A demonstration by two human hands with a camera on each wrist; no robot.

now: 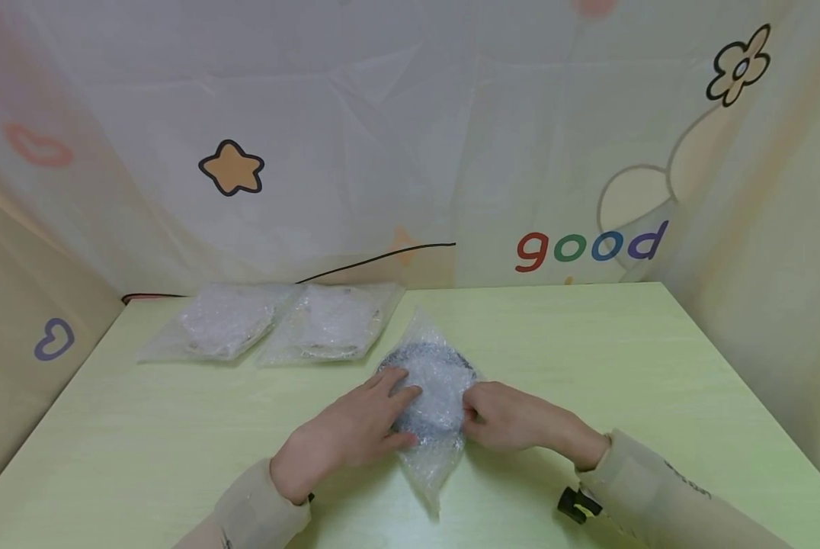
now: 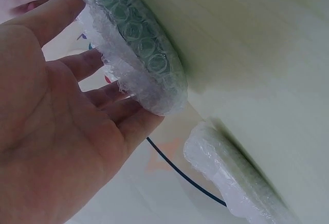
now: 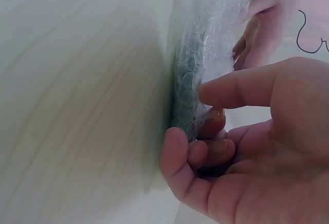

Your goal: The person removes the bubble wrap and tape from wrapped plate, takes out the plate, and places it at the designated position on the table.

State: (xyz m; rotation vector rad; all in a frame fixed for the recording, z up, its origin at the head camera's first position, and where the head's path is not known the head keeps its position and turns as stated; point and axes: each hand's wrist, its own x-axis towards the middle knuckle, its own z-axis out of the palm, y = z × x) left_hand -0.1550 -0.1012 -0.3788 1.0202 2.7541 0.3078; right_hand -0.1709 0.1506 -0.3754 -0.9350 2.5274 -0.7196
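Note:
A bubble-wrapped bundle (image 1: pixel 437 393) lies on the table in front of me, with a dark, round-edged thing showing through the clear wrap. Its wrap ends in points at the far and near sides. My left hand (image 1: pixel 362 423) rests on the bundle's left side with spread fingers; in the left wrist view they reach along the edge of the bubble wrap (image 2: pixel 141 44). At the right edge my right hand (image 1: pixel 509 415) has its fingers curled. The right wrist view shows its thumb and fingers pinching the edge of the wrap (image 3: pixel 190 80).
Two more bubble-wrapped packages (image 1: pixel 228 320) lie side by side at the back left of the pale green table (image 1: pixel 623 366). A thin black cord (image 1: pixel 376 261) runs behind them. A printed curtain (image 1: pixel 410 152) hangs along the back and sides.

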